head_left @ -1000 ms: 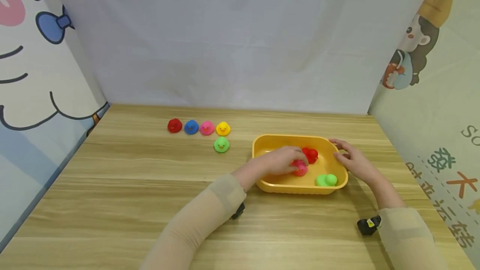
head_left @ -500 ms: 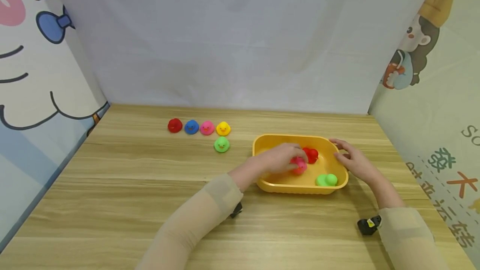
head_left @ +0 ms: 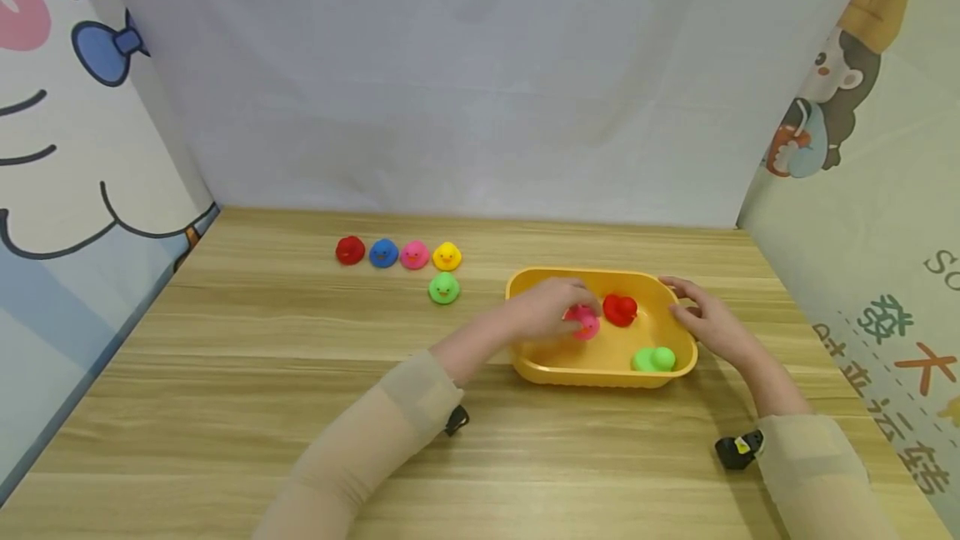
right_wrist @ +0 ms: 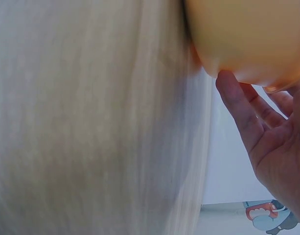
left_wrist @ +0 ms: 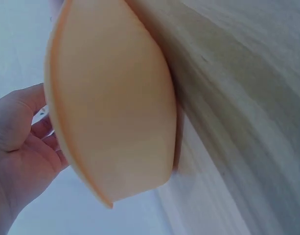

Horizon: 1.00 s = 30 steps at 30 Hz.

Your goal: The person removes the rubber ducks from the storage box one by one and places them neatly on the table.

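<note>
Ok so our left hand (head_left: 546,308) is pinching the pink duck (head_left: 587,327) inside the yellow tub (head_left: 592,377); our right hand (head_left: 711,325) is gripping one end, probably so it isn't sliding. A red duck (head_left: 618,310) and green duck (head_left: 653,360) are sharing it; five more ducks (head_left: 415,255) are sitting on the bench (head_left: 240,357).

Pink duck (head_left: 587,328) gripped in left hand (head_left: 547,309), inside upright yellow-orange tub (head_left: 600,379). Right hand (head_left: 708,325) touches tub's right end.
</note>
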{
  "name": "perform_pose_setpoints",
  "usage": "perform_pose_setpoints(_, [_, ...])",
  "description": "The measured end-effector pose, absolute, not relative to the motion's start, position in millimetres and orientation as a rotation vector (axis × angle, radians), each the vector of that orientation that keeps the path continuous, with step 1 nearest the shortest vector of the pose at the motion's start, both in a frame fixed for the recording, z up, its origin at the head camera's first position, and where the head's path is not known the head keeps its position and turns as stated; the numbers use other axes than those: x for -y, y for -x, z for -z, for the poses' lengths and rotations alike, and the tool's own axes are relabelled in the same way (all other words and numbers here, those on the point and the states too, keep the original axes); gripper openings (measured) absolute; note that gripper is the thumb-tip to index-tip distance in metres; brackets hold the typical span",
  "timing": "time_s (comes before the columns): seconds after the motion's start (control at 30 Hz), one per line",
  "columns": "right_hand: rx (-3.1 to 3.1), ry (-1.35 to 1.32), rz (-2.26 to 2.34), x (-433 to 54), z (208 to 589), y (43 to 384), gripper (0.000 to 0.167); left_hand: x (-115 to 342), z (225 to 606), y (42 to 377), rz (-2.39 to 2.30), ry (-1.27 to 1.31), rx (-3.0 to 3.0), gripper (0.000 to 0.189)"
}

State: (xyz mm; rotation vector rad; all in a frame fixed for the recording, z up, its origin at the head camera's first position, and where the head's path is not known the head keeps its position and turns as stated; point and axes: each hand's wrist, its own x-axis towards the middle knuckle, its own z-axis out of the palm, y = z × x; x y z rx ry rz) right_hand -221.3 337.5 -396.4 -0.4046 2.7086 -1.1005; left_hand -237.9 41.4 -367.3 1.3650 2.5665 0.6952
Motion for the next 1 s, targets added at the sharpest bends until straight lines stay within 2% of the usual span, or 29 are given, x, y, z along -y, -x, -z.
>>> perform_pose_setpoints(1.0, [-2.698, 0.405, 1.089, -338, 396, 222, 0.050, 8, 319, 215, -0.820, -1.386, -2.631, 0.023])
